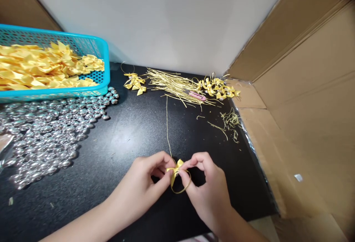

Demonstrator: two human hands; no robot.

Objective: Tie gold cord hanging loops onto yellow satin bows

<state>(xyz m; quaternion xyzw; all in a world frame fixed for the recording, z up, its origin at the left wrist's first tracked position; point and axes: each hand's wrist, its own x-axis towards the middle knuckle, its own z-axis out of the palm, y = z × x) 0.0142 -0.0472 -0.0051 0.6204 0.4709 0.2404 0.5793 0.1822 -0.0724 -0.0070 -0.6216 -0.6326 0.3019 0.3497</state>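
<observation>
Here the left hand point(146, 182) and right hand point(206, 186) meet low on the black tabletop point(133, 131), each grip pinched narrow on one small yellow bow point(175, 168). A gold cord point(167, 123) runs from it toward the far wall and loops below the fingers. Silver beads point(50, 134) lie left, beside a turquoise basket point(104, 68) of yellow ribbon; cut cords point(174, 84) and finished bows point(219, 88) lie beyond, well apart.

A blue basket point(104, 55) of yellow ribbon pieces point(47, 68) sits beside silver beads point(47, 131) on the black table point(124, 131); gold cords point(172, 83), finished bows point(219, 88) and cardboard point(305, 116) lie right.
</observation>
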